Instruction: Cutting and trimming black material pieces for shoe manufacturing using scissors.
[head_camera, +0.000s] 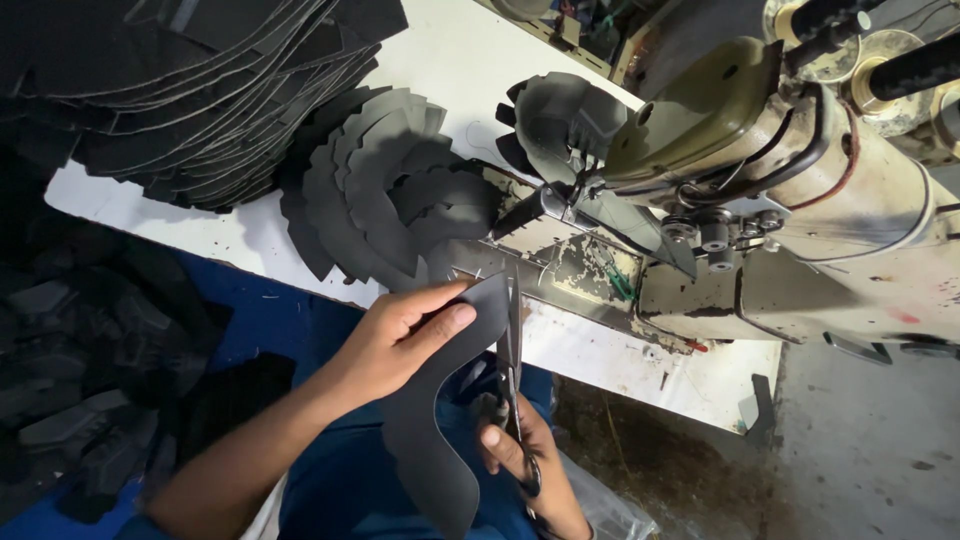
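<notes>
One curved, dark grey cut piece (440, 420), seemingly of leather or a similar sheet material, is held over the person's lap at the near edge of the bench (600, 350). Its upper end is pinched by the left hand (395, 340), the thumb laid flat across the face and the fingers curled behind, so this grip is closed firmly on the piece. A pair of scissors (512, 400) is held upright by the right hand (530, 470) just beside the piece's right edge, the blades pointing up along that edge; the fingers are wrapped through and around the handles, so this grip is clamped on the scissors. Whether the blades themselves are apart or together cannot be told in the dim light.

Just beyond the hands, a fanned row of similar dark pieces (380, 200) is spread on the white bench, overlapping like scales. A further bunch of pieces (560, 120) is seen at the head of an old, worn industrial sewing machine (800, 220), which occupies the right side. A tall stack of black cut sheets (190, 90) is piled at the upper left, and more dark pieces (90, 380) are heaped in shadow at the left.
</notes>
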